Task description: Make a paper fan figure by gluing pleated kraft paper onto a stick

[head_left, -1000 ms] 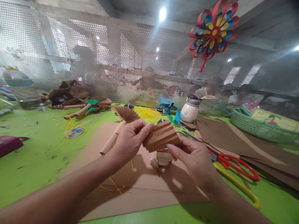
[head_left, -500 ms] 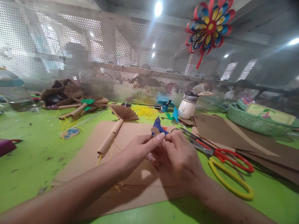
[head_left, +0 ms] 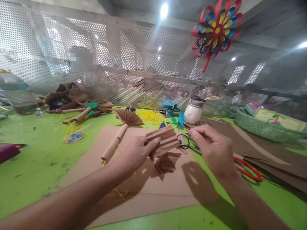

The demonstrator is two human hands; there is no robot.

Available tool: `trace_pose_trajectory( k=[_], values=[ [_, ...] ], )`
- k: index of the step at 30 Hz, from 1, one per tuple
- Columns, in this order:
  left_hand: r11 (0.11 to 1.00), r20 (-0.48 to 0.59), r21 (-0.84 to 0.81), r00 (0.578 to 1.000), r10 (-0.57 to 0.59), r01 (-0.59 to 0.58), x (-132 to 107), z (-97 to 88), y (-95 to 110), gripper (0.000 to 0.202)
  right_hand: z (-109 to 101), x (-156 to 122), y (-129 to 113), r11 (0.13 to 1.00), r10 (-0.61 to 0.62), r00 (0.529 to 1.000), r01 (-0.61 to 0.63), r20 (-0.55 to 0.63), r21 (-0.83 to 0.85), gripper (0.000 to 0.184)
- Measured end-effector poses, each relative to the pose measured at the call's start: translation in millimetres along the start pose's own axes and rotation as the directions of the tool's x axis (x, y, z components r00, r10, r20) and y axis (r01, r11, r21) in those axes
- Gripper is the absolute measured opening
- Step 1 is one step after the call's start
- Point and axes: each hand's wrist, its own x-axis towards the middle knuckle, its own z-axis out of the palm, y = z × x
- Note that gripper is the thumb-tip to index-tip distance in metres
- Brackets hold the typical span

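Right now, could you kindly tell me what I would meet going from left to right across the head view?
Purple object, blue-spotted disc, fan-topped paper roll, held pleated paper, right hand, green basket.

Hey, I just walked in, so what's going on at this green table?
Someone is working with brown paper. Their left hand grips a piece of folded paper, with another creased piece just below it in view. The right hand is held apart from it, fingertips together; whether they pinch anything is unclear. A paper fan lies to the left, its handle over the brown sheet. Scissors are partly hidden behind the right hand.
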Motion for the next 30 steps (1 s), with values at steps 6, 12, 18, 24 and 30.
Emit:
trace_pose_trajectory(
  k=[6,12,18,24,30],
  values=[
    [0.992,0.105,-0.055,0.989,-0.106,0.112,-5,2.9,8,0.037,11,5,18,0.828,0.370,0.894,-0.441,0.254,0.347,0.035],
    [0.963,0.182,-0.232,0.978,-0.098,0.139,-6,3.6,12,0.027,24,-11,0,0.634,0.354,0.730,-0.647,0.584,0.424,0.040],
    [0.899,0.262,-0.357,0.951,-0.163,0.252,-5,3.0,8,0.030,24,-16,-2,0.653,0.377,0.720,-0.653,0.583,0.384,0.032],
    [0.813,0.397,-0.473,0.906,-0.147,0.339,-3,0.5,-4,0.027,22,-16,0,0.804,0.339,0.809,-0.514,0.480,0.299,0.030],
    [0.844,0.344,-0.397,0.911,-0.227,0.360,-1,3.3,-11,0.025,25,-15,4,0.829,0.316,0.850,-0.463,0.421,0.313,0.031]
  ],
)
